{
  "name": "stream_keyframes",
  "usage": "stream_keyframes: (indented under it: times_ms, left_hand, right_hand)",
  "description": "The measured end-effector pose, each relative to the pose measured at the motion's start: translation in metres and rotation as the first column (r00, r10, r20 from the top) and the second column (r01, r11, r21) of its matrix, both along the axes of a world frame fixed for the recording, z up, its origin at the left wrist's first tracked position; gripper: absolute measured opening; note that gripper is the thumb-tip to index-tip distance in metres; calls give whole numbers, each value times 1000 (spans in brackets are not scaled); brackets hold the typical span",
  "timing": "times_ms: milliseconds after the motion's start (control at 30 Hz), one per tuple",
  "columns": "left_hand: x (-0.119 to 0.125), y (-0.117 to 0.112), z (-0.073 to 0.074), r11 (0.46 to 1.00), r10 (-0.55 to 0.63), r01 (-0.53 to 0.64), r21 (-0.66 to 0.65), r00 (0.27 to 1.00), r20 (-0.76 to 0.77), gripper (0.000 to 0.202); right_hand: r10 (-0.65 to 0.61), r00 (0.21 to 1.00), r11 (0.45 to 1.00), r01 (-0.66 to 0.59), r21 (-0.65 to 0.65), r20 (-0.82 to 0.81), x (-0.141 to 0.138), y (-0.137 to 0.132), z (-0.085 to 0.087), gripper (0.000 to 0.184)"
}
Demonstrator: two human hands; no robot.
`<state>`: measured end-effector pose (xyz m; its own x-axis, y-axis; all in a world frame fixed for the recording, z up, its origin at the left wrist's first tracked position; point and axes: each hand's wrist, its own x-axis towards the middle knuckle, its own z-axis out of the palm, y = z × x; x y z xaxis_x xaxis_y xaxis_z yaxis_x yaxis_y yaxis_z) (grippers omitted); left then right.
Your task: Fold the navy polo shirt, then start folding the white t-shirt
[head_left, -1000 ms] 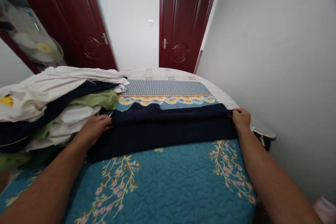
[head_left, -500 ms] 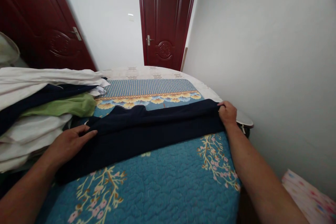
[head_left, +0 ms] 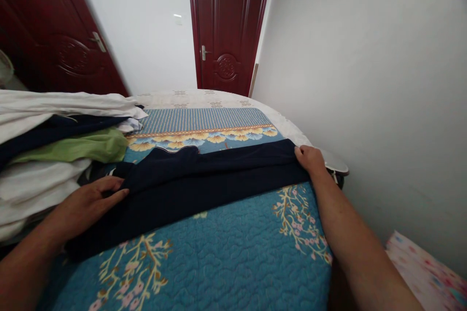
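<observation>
A dark navy shirt [head_left: 204, 180], folded into a long strip, lies across the teal quilted bedspread [head_left: 226, 257]. White piping runs along a collar-like edge on its far side. My right hand [head_left: 310, 159] is closed in a fist on the strip's right end, near the bed's right edge. Toward the left end, my left hand [head_left: 97, 199] has its thumb and fingers at the fabric, in what looks like a loose pinch; part of its grip is hidden. The cloth stretches fairly flat between both hands, with a lengthwise crease.
At the left, a heap of clothes holds white garments [head_left: 47, 102], a green garment [head_left: 80, 146] and dark ones. A pale wall [head_left: 365, 68] rises close on the right, with a round white-topped object [head_left: 336, 163] beside the bed. Two dark red doors [head_left: 229, 19] stand beyond.
Both hands have shifted slightly left in view, along with the whole scene. My left thumb and fingers appear a little lower. The right hand keeps its grip on the shirt's end.
</observation>
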<state>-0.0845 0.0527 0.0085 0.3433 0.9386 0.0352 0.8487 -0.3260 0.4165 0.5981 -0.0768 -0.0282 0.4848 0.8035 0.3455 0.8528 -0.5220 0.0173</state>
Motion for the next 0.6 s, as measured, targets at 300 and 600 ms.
stream_keyframes:
  times_ms: [300, 600]
  left_hand:
    - [-9, 4, -8, 990, -119, 122, -73, 992, 44, 42]
    - [-13, 9, -16, 996, -82, 82, -35, 997, -3, 43]
  right_hand:
    - [-15, 999, 998, 12, -65, -52, -1, -1, -1, 27]
    - [-134, 989, 971, 118, -210, -63, -22, -2, 14, 35]
